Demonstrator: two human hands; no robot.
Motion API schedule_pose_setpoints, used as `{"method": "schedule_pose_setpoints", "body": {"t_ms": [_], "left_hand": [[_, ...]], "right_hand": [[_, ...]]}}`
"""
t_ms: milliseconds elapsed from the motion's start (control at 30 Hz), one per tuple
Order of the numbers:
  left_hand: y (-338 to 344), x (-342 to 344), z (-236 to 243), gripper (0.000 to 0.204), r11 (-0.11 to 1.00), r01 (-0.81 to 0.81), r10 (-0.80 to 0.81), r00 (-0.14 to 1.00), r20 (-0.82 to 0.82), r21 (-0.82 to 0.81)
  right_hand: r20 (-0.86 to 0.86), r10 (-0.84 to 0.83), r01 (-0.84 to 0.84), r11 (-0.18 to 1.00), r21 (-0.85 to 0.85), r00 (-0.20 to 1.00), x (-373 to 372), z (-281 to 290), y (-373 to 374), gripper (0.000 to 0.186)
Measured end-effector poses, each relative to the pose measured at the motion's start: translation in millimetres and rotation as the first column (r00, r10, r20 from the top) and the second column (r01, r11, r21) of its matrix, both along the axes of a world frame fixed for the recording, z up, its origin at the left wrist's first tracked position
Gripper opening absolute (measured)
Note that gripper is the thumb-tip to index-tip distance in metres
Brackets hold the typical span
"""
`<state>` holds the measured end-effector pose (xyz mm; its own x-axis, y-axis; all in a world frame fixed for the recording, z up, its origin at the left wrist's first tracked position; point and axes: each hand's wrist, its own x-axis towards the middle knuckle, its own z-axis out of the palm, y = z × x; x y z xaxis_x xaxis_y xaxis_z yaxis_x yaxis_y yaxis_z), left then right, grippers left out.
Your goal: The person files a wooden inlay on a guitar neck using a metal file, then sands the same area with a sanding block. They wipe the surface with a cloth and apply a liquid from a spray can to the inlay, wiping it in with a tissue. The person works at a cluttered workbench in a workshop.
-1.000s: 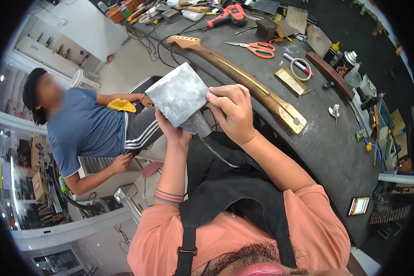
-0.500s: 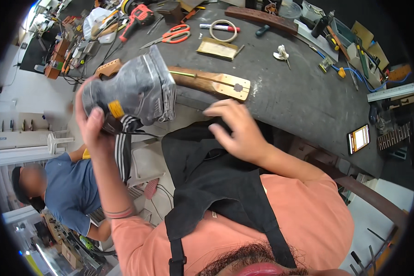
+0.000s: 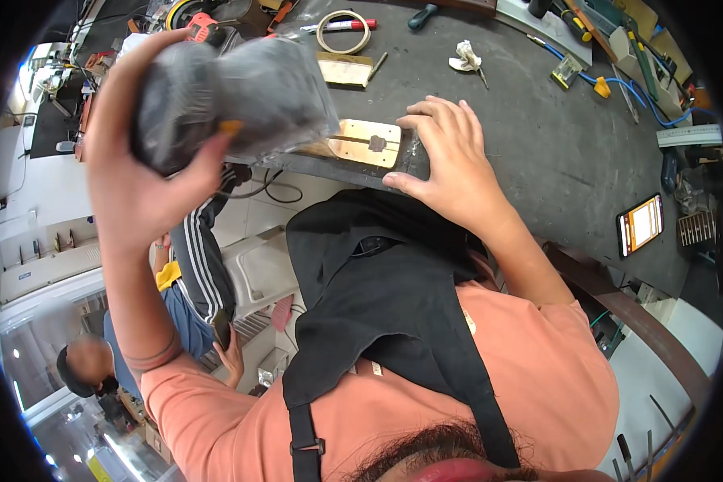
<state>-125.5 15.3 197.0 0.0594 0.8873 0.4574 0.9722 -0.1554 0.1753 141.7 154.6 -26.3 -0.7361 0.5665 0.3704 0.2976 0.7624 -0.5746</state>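
Holding the dark grey, box-ended power tool (image 3: 269, 100) seems best done with a full wrap and a level wrist, its cable and boxy end held clear of the fingertips opposite. The tool is gripped firmly in the left hand (image 3: 140, 189), thumb and fingers wrapped round its rounded body. Nothing is held by the right hand (image 3: 455, 161), spread wide just beside the pale, flat-ended brown wooden instrument neck (image 3: 365, 154); contact cannot be told. The neck lies between the hands on the dark grey surface (image 3: 538, 153), partly hidden behind the tool.
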Motion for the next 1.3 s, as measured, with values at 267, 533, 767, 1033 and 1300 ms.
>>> {"method": "schedule_pose_setpoints", "body": {"t_ms": [267, 533, 767, 1033, 1300], "left_hand": [[61.9, 24.5, -16.7, 0.077, 0.912, 0.198, -0.269, 0.950, -0.159, -0.360], [83.8, 13.0, -50.1, 0.079, 0.887, 0.355, -0.414, 0.894, -0.171, -0.294], [96.9, 23.4, -60.1, 0.080, 0.906, 0.353, -0.402, 0.890, -0.217, -0.233], [87.4, 22.5, -59.7, 0.080, 0.920, 0.319, -0.369, 0.901, -0.229, -0.228], [96.6, 1.5, -67.9, 0.081, 0.844, 0.507, -0.522, 0.851, -0.050, -0.177]], "right_hand": [[0.018, -0.006, 0.005, 0.999, 0.042, 1.000, -8.3, -4.9, -1.6, 0.061], [0.029, -0.034, 0.032, 0.998, 0.058, 0.999, -10.3, -4.4, -3.8, 0.058], [0.040, -0.070, 0.068, 0.996, 0.062, 0.997, -9.0, -8.0, -1.7, 0.056], [0.039, -0.056, 0.054, 0.996, 0.065, 0.998, -10.8, -5.7, -2.8, 0.056], [0.062, -0.059, 0.056, 0.997, 0.051, 0.996, -11.8, -3.8, -5.3, 0.061]]}}
